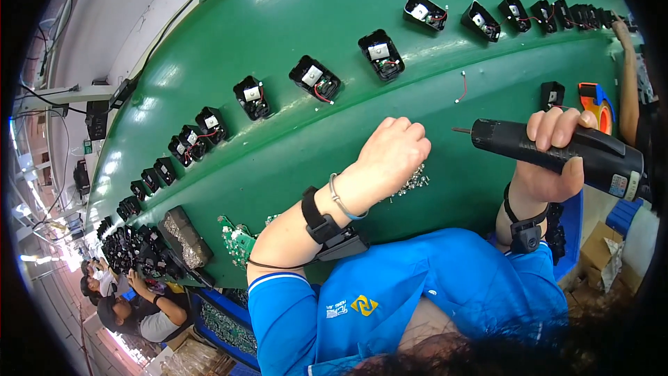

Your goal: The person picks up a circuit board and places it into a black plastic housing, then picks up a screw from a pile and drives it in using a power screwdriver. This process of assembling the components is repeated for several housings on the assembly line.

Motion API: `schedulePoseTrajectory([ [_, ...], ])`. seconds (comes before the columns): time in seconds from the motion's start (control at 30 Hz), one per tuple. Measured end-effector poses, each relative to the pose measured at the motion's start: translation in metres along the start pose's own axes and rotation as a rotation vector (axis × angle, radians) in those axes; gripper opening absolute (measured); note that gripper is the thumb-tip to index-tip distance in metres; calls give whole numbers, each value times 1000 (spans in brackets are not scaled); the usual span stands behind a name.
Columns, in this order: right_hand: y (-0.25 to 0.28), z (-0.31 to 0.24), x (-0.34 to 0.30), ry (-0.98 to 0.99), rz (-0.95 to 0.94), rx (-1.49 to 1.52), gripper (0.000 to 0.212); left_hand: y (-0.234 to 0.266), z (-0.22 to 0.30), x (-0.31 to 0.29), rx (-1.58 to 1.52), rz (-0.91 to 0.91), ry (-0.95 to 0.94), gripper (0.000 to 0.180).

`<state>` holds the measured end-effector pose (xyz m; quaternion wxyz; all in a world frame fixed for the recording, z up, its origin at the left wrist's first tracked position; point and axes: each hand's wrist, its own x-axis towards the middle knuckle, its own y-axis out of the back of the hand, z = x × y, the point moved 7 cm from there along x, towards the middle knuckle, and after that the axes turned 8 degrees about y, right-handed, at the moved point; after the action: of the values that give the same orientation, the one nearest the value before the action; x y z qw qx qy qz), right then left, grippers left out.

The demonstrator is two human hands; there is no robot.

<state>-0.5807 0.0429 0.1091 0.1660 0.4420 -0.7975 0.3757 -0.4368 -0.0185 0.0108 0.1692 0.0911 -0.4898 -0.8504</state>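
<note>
My right hand (550, 160) is wrapped round a black electric screwdriver (511, 141), held level above the bench with its thin bit pointing left. Curled fingers close up my left hand (395, 152), a short way left of the bit. Whatever its fingertips may pinch is hidden from view. Beside and partly behind that hand lies a small heap of silvery screws (416, 181) on the green surface. A loose red wire lead (463, 88) with a white connector rests beyond the screwdriver. Nearest on the far side is an open black housing (382, 55) holding a whitish metal block and wires.
Similar black housings (315, 77) form a long curved row along the green bench (292, 146). Green circuit boards (238, 242) lie by my left elbow. An orange tape dispenser (596, 106) stands at the right. Co-workers (142, 306) sit lower left; another person's arm (628, 83) reaches in far right.
</note>
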Motion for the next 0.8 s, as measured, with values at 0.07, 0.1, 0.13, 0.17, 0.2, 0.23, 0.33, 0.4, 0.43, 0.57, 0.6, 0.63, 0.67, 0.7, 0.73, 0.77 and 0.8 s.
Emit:
schedulePoseTrajectory([
  [0.07,1,-6,6,25,-8,12,45,14,3,2,-22,40,8,6],
  [0.1,2,-9,10,33,13,73,46,23,-10,4,-430,61,220,7],
  [0.13,1,-11,13,38,31,143,46,26,-23,2,-834,86,439,9],
  [0.17,-2,-13,17,45,31,200,47,16,-29,-1,-1238,102,487,11],
  [0.2,-5,-15,19,47,31,204,47,13,-30,-2,-1234,104,487,11],
  [0.23,-7,-17,21,61,35,257,47,8,-29,-2,-1502,103,477,11],
  [0.33,-14,-20,25,87,24,338,47,-1,-26,-1,-1861,117,401,13],
  [0.4,-19,-18,26,78,16,350,48,-7,-23,-2,-2012,32,435,14],
  [0.43,-19,-17,26,81,14,349,48,-8,-22,-1,-2024,40,430,15],
  [0.57,-20,-16,27,78,-14,349,49,-7,-17,2,-2020,23,392,15],
  [0.6,-20,-17,27,74,-18,345,49,-6,-15,3,-2022,21,386,15],
  [0.63,-21,-15,26,71,-19,352,49,-6,-16,2,-2020,28,385,16],
  [0.67,-22,-13,26,70,-25,357,49,-6,-17,1,-2018,37,388,16],
  [0.7,-23,-11,25,67,-30,364,49,-6,-18,-1,-1985,34,376,16],
  [0.73,-22,-14,26,72,-30,355,49,-6,-16,2,-1957,12,354,17],
  [0.77,-20,-17,27,76,-22,341,49,-6,-13,5,-1960,1,349,17],
  [0.8,-19,-20,27,80,-14,327,49,-5,-10,7,-1921,-22,334,17],
])
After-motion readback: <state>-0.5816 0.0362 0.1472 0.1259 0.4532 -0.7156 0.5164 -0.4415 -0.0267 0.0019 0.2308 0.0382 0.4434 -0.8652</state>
